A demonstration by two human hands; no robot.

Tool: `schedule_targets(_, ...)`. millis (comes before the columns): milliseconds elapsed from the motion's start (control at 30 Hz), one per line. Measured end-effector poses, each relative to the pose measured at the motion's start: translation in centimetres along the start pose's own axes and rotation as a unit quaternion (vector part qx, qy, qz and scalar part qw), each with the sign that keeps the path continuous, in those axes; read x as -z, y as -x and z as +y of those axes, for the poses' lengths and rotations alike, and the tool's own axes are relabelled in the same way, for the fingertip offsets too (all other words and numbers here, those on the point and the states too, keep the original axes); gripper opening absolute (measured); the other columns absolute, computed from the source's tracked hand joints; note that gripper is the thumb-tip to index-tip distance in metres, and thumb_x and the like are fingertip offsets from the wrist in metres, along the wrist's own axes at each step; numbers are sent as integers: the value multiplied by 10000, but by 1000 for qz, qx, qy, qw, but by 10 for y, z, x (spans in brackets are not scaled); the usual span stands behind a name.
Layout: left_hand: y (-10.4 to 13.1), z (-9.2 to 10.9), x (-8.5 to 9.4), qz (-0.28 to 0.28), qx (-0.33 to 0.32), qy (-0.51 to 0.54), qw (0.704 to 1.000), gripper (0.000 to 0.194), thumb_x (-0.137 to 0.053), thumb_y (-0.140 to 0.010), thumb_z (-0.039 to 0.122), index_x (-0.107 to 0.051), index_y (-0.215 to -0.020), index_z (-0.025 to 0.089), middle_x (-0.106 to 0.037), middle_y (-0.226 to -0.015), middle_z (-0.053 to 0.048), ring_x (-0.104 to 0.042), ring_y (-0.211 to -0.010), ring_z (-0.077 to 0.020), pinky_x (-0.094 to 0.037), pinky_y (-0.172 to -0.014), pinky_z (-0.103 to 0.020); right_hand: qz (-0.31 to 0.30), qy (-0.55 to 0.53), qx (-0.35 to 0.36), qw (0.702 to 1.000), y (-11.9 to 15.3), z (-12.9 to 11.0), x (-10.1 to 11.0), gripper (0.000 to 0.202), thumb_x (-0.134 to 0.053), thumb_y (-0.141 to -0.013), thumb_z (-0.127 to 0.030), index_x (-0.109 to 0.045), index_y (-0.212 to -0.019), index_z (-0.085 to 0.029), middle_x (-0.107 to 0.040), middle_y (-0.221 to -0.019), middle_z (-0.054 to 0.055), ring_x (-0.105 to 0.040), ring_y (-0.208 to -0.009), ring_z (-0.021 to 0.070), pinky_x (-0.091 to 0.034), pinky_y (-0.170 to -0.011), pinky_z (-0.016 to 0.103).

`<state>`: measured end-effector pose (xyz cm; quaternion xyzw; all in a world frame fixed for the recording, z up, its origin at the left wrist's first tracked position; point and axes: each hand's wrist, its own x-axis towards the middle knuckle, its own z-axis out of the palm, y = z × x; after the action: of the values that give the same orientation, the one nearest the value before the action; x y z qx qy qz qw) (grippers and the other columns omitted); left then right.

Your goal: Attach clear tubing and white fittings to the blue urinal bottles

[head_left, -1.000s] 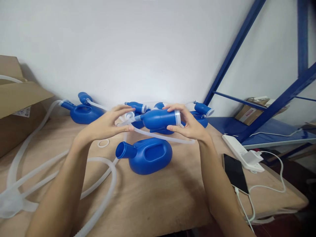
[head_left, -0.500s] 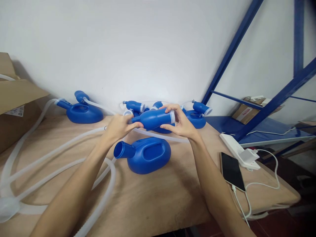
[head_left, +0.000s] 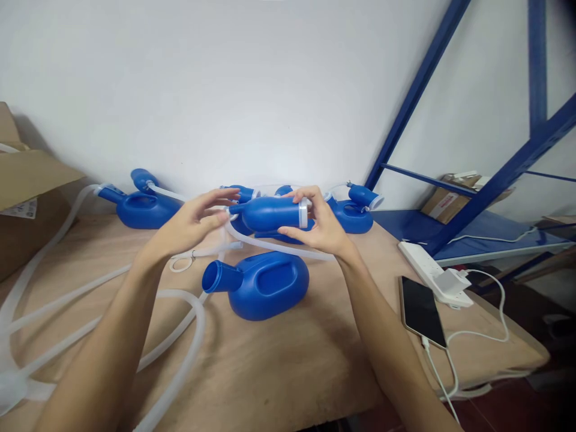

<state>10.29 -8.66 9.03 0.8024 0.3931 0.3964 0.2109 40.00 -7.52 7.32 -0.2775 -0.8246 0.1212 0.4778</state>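
Observation:
In my right hand (head_left: 320, 223) is a blue plastic urinal funnel (head_left: 272, 214), held level by its wide end with thumb below and fingers above. A white collar (head_left: 304, 213) rings that end. The narrow spout points left, toward my left hand (head_left: 193, 221), whose fingers are stretched and apart, with the thumb close to the spout; whether it touches cannot be told. Below the funnel, a blue urinal bottle (head_left: 269, 285) with a handle stands on the table, its uncapped neck facing left.
More blue urinal bottles (head_left: 146, 210) line the wall, several with funnels (head_left: 363, 196). Translucent hoses (head_left: 193, 336) curl over the left of the table, near a white ring (head_left: 180, 264). A carton (head_left: 40, 174) stands left. A phone (head_left: 423, 311) and power strip (head_left: 432, 273) lie right.
My left hand has let go of the funnel's narrow end, moved slightly left and opened its fingers. The funnel, still in my right hand, has shifted slightly left.

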Motion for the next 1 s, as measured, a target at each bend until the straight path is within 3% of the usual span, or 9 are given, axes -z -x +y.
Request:
schedule_targets(100, 7, 18, -8, -54, -48, -109, 991, 993, -797, -703, 765, -524, -1541, 308, -584, -1549, -94, -578, -1375, -397, -484, -1139, -508, -43, -56, 12, 997, -1, -11, -13, 534, -865, -796, -445, -481, -1127, -277, -628, -1241, 68, -634, -1208, 274, -565, -920, 409)
schedule_targets(200, 8, 23, -22, 3, -70, -219, 973, 940, -746, -721, 798, -590, -1486, 274, -691, -1411, -115, -692, -1203, -403, -532, -1061, -526, -53, -102, -10, 993, -1, -24, -21, 548, -884, -773, -469, -488, -1101, -281, -633, -1281, 75, -626, -1258, 282, -563, -975, 434)
schedule_targets(267, 6, 19, -29, 50, -85, -232, 968, 866, -719, -750, 785, -650, -1411, 230, -739, -1324, -128, -734, -1115, -380, -562, -1010, -484, -41, -128, -35, 990, -2, -27, -23, 577, -907, -743, -484, -497, -1096, -285, -629, -1303, 74, -623, -1282, 287, -576, -965, 425)
schedule_targets(367, 3, 12, -33, 74, -102, -216, 968, 804, -744, -739, 751, -697, -1332, 209, -775, -1243, -119, -762, -1044, -349, -594, -909, -404, -34, -182, -58, 981, -2, -25, -24, 617, -930, -705, -504, -512, -1105, -290, -628, -1285, 60, -624, -1296, 277, -585, -979, 407)
schedule_targets(700, 0, 6, -29, 56, -60, -168, 982, 740, -787, -713, 723, -743, -1250, 216, -807, -1123, -85, -772, -961, -326, -582, -814, -374, -13, -260, -104, 960, -4, -14, -43, 683, -946, -658, -540, -487, -1098, -291, -599, -1300, 66, -624, -1255, 252, -588, -965, 380)
schedule_targets(867, -2, 4, -21, 31, -47, -192, 980, 788, -770, -712, 742, -728, -1286, 204, -804, -1115, -98, -766, -939, -322, -557, -804, -373, -63, -304, -93, 946, -7, -8, -42, 717, -950, -658, -543, -441, -1100, -300, -638, -1333, 73, -643, -1274, 251, -561, -1041, 413)
schedule_targets(1000, 3, 11, -4, 31, -44, -298, 953, 779, -745, -746, 718, -665, -1386, 281, -763, -1247, -91, -736, -1046, -354, -524, -841, -374, -97, -300, -120, 941, -17, -9, -38, 863, -840, -706, -725, -417, -1345, -328, -629, -1395, 105, -635, -1302, 272, -540, -1079, 455)
